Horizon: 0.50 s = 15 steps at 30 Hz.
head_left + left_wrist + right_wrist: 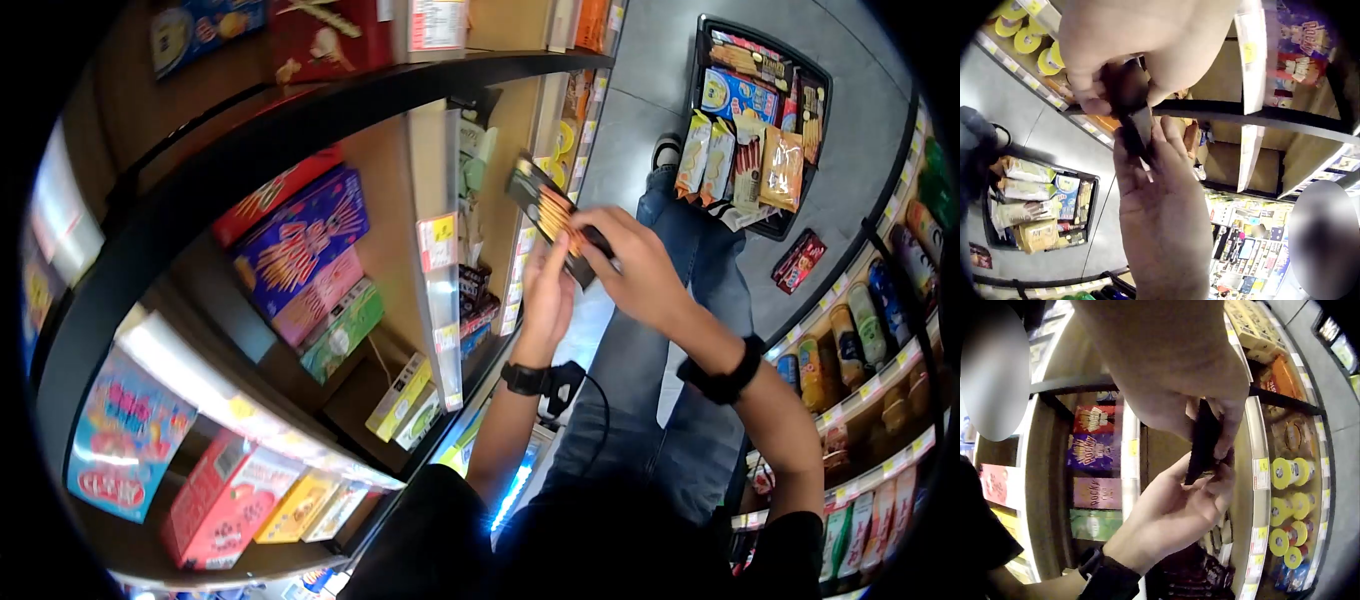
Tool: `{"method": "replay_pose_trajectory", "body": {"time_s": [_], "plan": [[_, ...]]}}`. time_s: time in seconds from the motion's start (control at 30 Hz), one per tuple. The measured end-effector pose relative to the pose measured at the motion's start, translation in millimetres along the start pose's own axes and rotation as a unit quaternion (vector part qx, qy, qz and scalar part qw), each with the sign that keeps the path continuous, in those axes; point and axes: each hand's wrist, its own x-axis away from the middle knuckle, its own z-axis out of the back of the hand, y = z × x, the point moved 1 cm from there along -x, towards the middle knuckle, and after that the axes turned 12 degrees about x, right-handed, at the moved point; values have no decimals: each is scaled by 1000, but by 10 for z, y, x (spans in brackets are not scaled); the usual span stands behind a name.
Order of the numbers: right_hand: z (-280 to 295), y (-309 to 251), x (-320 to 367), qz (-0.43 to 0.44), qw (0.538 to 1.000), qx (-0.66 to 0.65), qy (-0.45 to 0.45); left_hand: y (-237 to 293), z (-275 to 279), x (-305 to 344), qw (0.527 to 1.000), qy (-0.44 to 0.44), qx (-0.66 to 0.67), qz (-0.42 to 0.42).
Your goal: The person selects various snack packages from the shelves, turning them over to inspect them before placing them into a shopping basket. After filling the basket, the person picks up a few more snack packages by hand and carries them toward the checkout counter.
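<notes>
In the head view a flat black snack box printed with brown sticks is held tilted in front of the shelves. My left hand pinches its lower part between thumb and fingers. From the other side, my right hand grips the end nearest me, covering that corner. Both wrist views show the box edge-on, as a dark narrow shape. In the left wrist view, the left hand has its fingertips on one end, while the right hand curls around the other.
A black basket full of snack packs stands on the grey floor, with a red packet lying beside it. Shelves with boxed snacks, such as a purple box, rise at left. Bottles line a shelf at right.
</notes>
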Motion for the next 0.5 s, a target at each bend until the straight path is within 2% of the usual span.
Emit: {"method": "replay_pose_trajectory", "body": {"time_s": [0.03,0.13,0.2,0.23,0.27,0.33,0.37,0.43,0.5], "plan": [[-108,69,-162,38,999,18,24,28,36,-178,1000,-13,-6,-27],[-416,196,-556,62,996,1,57,278,284,-789,986,-25,-67,-149],[-548,316,-692,74,993,16,90,450,301,-1171,981,71,-15,-181],[-580,358,-723,82,991,25,106,532,317,-1401,969,118,-41,-215],[-552,416,-692,50,997,2,66,611,349,-1591,952,166,-66,-248],[-323,640,-576,-10,999,-35,-13,788,320,-1905,939,201,-76,-268],[-270,854,-457,-1,1000,-3,17,835,253,-1961,925,242,-109,-271],[27,1248,-142,-76,995,52,-45,887,160,-2007,890,301,-199,-279],[304,1597,174,-92,986,135,-18,824,389,-2262,810,322,-362,-332]]}}
